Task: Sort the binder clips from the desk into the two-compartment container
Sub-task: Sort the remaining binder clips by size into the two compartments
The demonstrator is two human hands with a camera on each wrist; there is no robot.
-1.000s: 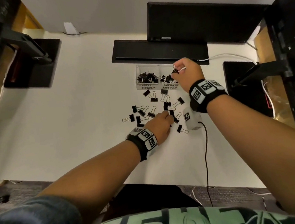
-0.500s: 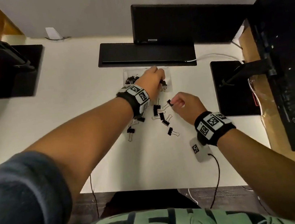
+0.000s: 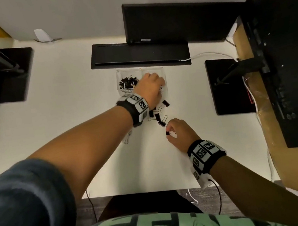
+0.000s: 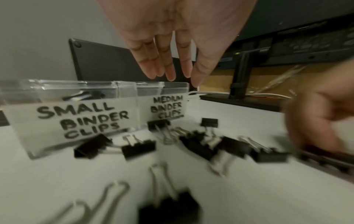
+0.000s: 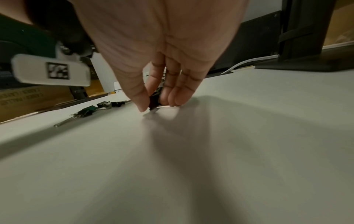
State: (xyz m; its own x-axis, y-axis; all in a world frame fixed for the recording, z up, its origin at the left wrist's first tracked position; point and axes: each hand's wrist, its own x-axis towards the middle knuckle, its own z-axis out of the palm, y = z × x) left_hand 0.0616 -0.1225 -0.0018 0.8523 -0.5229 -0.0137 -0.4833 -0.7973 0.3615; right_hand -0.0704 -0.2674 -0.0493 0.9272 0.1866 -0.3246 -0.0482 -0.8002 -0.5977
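Observation:
A clear two-compartment container (image 3: 119,74) stands at the back of the white desk, labelled "SMALL BINDER CLIPS" (image 4: 84,119) and "MEDIUM BINDER CLIPS" (image 4: 166,108). Its left compartment holds several black clips (image 3: 127,82). My left hand (image 3: 156,85) hovers above the right, medium compartment with straight fingers (image 4: 169,71) and nothing in them. Several loose black binder clips (image 3: 157,116) (image 4: 199,145) lie in front of the container. Nearer me, my right hand (image 3: 168,134) pinches a small black binder clip (image 3: 167,133) (image 5: 154,100) between thumb and fingers, right at the desk surface.
A black bar (image 3: 140,53) and a dark monitor (image 3: 179,18) sit behind the container. Black monitor bases stand at right (image 3: 228,86) and left (image 3: 1,76). A white cable (image 3: 210,53) runs at back right. The desk's front edge (image 3: 136,191) is near me.
My left hand went from the clip pile to the container and now opens over the medium compartment. My right hand left the container, came back toward me and pinched a small clip.

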